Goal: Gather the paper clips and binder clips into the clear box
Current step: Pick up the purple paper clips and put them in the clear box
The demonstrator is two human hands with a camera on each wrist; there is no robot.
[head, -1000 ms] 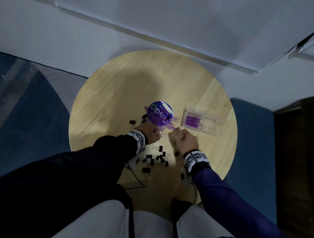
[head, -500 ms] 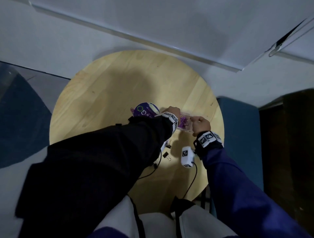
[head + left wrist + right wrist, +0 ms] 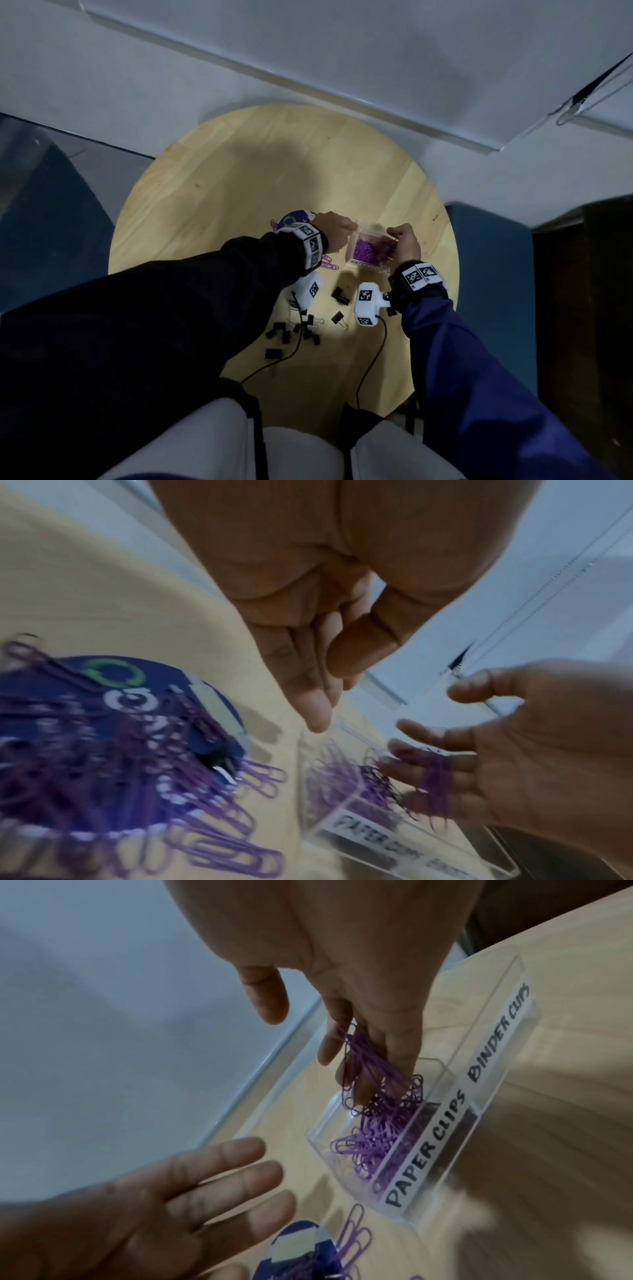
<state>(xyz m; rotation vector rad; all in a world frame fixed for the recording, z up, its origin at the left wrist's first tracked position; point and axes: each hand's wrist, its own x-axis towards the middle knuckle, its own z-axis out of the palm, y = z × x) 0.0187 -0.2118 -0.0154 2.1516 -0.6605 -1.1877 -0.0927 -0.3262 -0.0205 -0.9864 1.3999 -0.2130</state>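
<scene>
Purple wire paper clips [image 3: 373, 1066], light and tangle-prone, dangle from the right hand [image 3: 342, 961], its fingers [image 3: 400, 1053] loosely bunched over the clear plastic box [image 3: 486, 1069] on the table [image 3: 239, 178]; left hand [image 3: 171, 1191] spread, empty. Best scooped in clumps.

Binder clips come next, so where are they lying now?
In the head view, the black binder clips lie loose on the round table, nearer the person than the clear box.

Black left sleeve [image 3: 191, 308], blue right sleeve [image 3: 479, 394], white wristbands with black square markers [image 3: 419, 274], black cables [image 3: 371, 359], pale trousers [image 3: 191, 442].
</scene>
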